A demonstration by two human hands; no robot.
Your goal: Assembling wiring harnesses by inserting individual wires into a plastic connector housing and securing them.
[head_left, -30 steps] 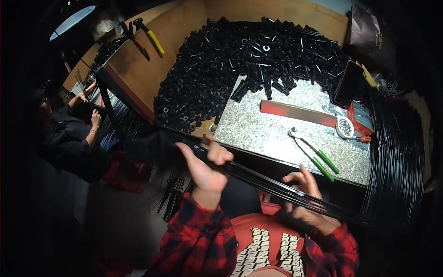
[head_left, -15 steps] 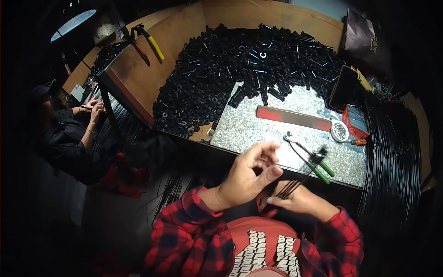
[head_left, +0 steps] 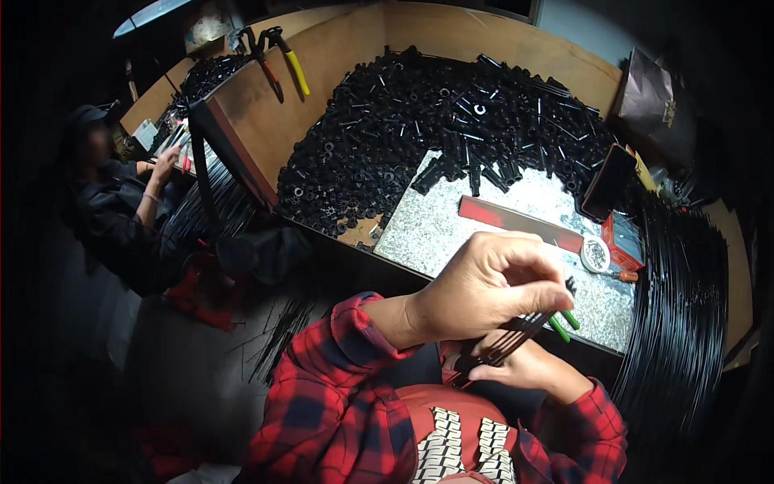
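Observation:
My left hand (head_left: 492, 286) is closed in a pinch at the upper end of a bundle of thin black rods (head_left: 516, 339), where a small dark piece shows past the thumb. Below it, my right hand (head_left: 528, 363) grips the lower part of the same bundle against my lap. The rods slant up to the right between the two hands. Behind my left hand, the green handles of a pair of pliers (head_left: 560, 327) stick out over the worktop's near edge; my hand hides the rest of them.
A heap of black tubular parts (head_left: 451, 113) covers the back of the speckled worktop (head_left: 419, 234). Nearby are a red bar (head_left: 516, 222), a white cup of small parts (head_left: 595, 254) and a phone (head_left: 607, 181). Long black rods (head_left: 677, 306) hang at right. Another person (head_left: 121, 194) works at left.
My left hand has moved right and up from a loose, open pose and pinched the rods' upper end. The right hand keeps its hold. The view has shifted slightly.

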